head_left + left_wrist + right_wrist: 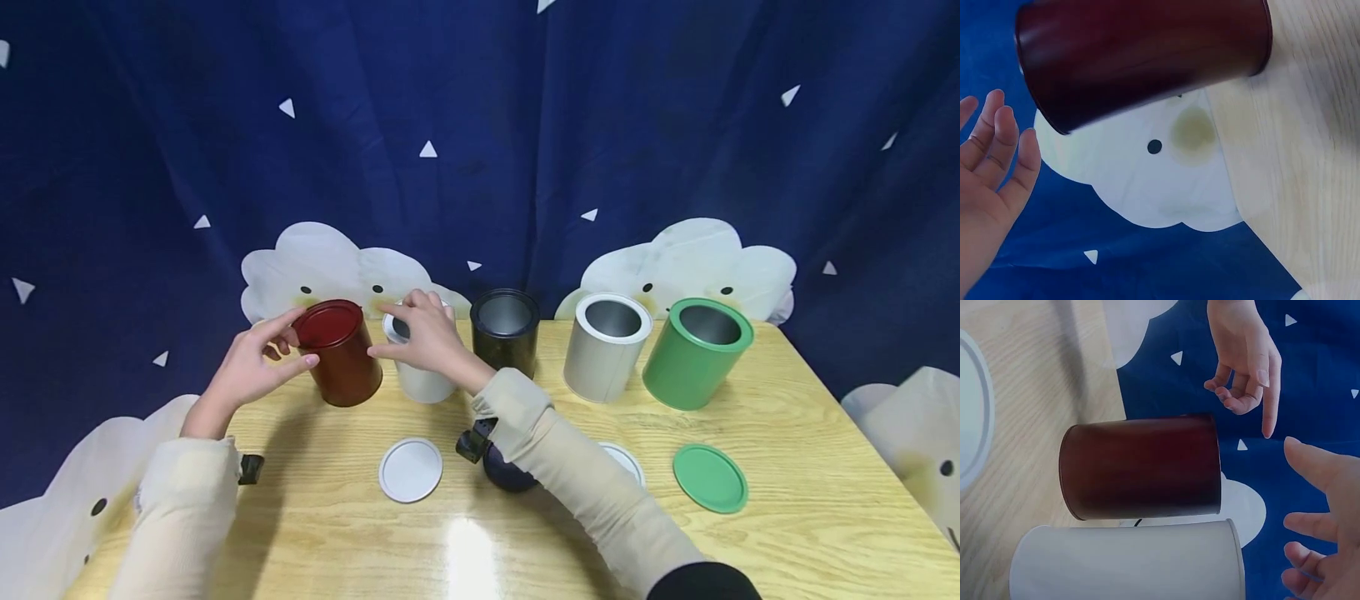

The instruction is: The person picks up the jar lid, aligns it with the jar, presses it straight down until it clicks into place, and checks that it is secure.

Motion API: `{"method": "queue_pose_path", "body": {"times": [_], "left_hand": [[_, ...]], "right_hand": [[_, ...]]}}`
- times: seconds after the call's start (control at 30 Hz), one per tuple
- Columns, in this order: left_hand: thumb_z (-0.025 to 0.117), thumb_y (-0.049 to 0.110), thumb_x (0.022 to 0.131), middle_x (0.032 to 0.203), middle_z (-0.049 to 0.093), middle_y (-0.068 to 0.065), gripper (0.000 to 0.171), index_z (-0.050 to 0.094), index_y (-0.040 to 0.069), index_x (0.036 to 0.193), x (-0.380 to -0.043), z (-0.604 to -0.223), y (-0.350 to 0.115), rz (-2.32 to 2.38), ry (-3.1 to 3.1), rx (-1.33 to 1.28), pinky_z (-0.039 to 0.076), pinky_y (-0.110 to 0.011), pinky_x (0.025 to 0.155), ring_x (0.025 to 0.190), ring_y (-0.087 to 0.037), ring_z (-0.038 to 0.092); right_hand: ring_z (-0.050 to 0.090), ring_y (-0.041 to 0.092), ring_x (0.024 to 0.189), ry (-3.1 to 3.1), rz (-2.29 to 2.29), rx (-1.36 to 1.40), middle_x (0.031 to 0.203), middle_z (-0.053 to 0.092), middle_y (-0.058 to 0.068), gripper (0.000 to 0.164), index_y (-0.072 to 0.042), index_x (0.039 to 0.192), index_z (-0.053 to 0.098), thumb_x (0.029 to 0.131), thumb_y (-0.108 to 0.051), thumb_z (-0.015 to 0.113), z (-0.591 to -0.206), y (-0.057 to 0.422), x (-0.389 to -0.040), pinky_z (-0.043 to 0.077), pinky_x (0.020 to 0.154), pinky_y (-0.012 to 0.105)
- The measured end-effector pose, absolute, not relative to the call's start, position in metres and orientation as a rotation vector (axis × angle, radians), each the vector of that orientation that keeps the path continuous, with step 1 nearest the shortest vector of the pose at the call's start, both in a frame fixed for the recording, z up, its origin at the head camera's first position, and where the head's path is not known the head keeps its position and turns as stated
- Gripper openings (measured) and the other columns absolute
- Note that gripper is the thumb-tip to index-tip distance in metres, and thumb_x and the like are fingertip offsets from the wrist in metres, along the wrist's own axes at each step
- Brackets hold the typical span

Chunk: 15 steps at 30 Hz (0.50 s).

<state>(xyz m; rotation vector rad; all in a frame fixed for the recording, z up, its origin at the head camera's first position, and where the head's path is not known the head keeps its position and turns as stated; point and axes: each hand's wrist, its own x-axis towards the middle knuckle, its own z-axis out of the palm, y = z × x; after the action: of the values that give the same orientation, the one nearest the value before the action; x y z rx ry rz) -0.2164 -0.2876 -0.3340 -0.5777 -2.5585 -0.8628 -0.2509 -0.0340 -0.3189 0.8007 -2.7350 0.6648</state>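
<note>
A dark red can (347, 375) stands at the left of the row, with a red lid (327, 323) seated in its top. My left hand (262, 354) hovers at the can's left rim, fingers spread and loosely bent; in the left wrist view a gap shows between fingers and can. On the other side my right hand (423, 333) is raised, thumb and forefinger apart toward the red can and holding nothing. It overlaps the small white can (427, 383) behind it in the head view. The right wrist view shows both hands beyond the red can's top, apart from it.
Further right stand an uncovered black can (505, 346), a larger white can (600, 362) and a green can (693, 367). Before them lie a white lid (411, 470), a black lid (506, 471), another white lid (626, 460) and a green lid (710, 477). My right sleeve partly covers two lids.
</note>
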Motion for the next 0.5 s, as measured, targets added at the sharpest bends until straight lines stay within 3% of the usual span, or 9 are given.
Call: {"method": "queue_pose_path", "body": {"times": [0.27, 0.5], "left_hand": [[0.075, 0.004, 0.069, 0.08, 0.053, -0.01, 0.063, 0.049, -0.003, 0.127, -0.209, -0.338, -0.281, -0.88, -2.51, -0.696, 0.044, -0.027, 0.062, 0.071, -0.012, 0.047], [0.078, 0.004, 0.064, 0.08, 0.051, -0.001, 0.067, 0.05, -0.002, 0.125, -0.202, -0.345, -0.272, -0.868, -2.47, -0.759, 0.044, -0.028, 0.061, 0.071, -0.017, 0.047]], "right_hand": [[0.04, 0.019, 0.101, -2.695, 0.7, 0.823, 0.104, 0.051, 0.001, 0.062, -0.02, 0.123, 0.059, 0.069, -0.049, 0.073, -0.319, -0.019, -0.24, 0.031, 0.081, 0.036], [0.041, 0.02, 0.101, -2.647, 0.723, 0.885, 0.103, 0.049, 0.002, 0.062, -0.018, 0.121, 0.061, 0.068, -0.048, 0.074, -0.323, -0.005, -0.23, 0.032, 0.081, 0.039]]}}
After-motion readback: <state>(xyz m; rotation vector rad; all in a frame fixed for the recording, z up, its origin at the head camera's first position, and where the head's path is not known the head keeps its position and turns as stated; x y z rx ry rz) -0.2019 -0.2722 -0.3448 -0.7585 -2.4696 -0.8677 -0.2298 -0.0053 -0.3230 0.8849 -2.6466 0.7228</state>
